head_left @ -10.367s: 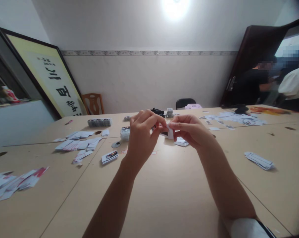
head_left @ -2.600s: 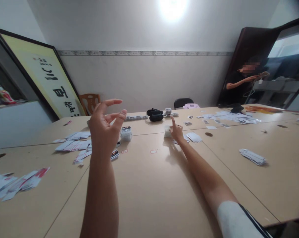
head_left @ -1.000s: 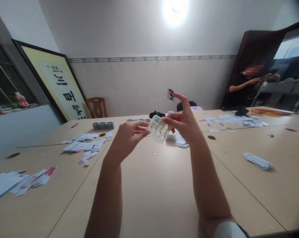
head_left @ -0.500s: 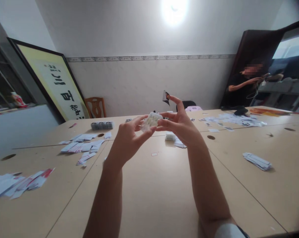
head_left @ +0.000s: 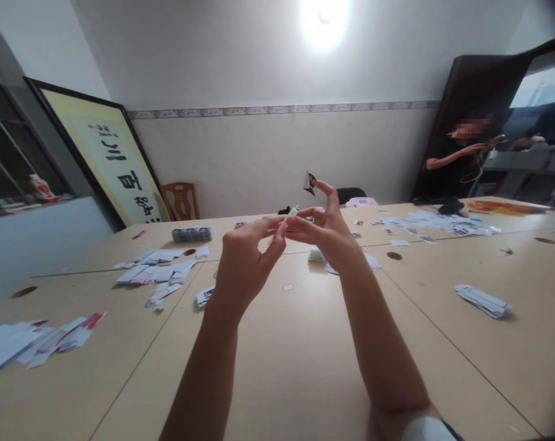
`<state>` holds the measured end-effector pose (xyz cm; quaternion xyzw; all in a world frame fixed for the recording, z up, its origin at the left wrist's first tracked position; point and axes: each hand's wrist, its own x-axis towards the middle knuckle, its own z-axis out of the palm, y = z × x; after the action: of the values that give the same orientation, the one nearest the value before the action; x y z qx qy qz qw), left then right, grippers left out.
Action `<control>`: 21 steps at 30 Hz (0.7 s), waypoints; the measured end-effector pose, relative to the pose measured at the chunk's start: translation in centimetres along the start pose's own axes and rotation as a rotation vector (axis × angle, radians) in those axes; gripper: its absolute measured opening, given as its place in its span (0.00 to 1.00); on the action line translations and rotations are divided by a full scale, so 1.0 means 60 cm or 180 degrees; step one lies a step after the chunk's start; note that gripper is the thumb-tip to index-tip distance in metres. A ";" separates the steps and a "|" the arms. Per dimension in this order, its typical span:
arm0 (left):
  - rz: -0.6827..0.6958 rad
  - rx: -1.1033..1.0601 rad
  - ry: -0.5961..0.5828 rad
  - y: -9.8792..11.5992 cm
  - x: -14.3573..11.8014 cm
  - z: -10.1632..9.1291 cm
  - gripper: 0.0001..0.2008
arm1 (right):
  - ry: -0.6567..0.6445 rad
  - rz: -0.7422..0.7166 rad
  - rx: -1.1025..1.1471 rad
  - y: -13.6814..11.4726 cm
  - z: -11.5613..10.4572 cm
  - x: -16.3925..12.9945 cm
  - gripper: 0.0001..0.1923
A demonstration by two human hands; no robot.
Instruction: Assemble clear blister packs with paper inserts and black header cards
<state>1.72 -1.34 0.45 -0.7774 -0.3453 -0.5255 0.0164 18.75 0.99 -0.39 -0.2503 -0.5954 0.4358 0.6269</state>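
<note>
My left hand (head_left: pixel 250 260) and my right hand (head_left: pixel 330 236) meet in front of me over the table (head_left: pixel 300 355). Between their thumbs and fingers is a small whitish, see-through plastic case (head_left: pixel 293 212), seen nearly edge-on and mostly covered by the fingers. A small dark-and-silver sticker (head_left: pixel 310 182) clings to the tip of my raised right index finger. Below my right hand, a stack of similar whitish cases (head_left: pixel 316 253) stands on the table, with white papers (head_left: pixel 372 261) beside it partly hidden by the wrist.
A row of dark-labelled cases (head_left: pixel 192 234) stands at the back left. Loose white strips (head_left: pixel 155 272) lie on the left, a strip bundle (head_left: pixel 483 301) on the right, and scattered pieces (head_left: pixel 443 222) farther back. A person (head_left: pixel 459 153) in black stands at the far right.
The case has turned from showing its broad face to nearly edge-on, and my fingers cover more of it. The sticker stays on my right index finger. The view has shifted slightly.
</note>
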 end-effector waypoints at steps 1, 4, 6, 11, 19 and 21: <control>0.0057 0.0118 -0.0009 0.001 -0.001 0.002 0.13 | 0.0001 0.0015 0.0020 0.001 0.000 0.001 0.60; 0.0185 0.0648 -0.0124 0.003 -0.001 0.011 0.15 | 0.0118 0.0040 -0.0113 0.004 0.000 0.003 0.59; 0.0195 0.1028 -0.0150 0.001 -0.001 0.018 0.16 | 0.0233 0.0030 -0.0289 0.006 0.000 0.003 0.58; 0.0194 0.1303 -0.0082 -0.004 -0.001 0.027 0.16 | 0.0307 0.0002 -0.0438 0.013 0.005 0.006 0.57; -0.0116 0.0641 -0.0056 0.001 -0.002 0.015 0.12 | 0.0133 -0.0019 -0.0184 0.020 0.013 0.011 0.61; -0.0221 0.0235 -0.0115 0.005 -0.003 0.010 0.13 | -0.0036 0.0043 0.0121 0.018 0.014 0.012 0.60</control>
<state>2.31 -1.41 0.15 -0.7732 -0.3914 -0.4985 0.0205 17.60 1.95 -0.74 -0.2399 -0.5888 0.4526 0.6252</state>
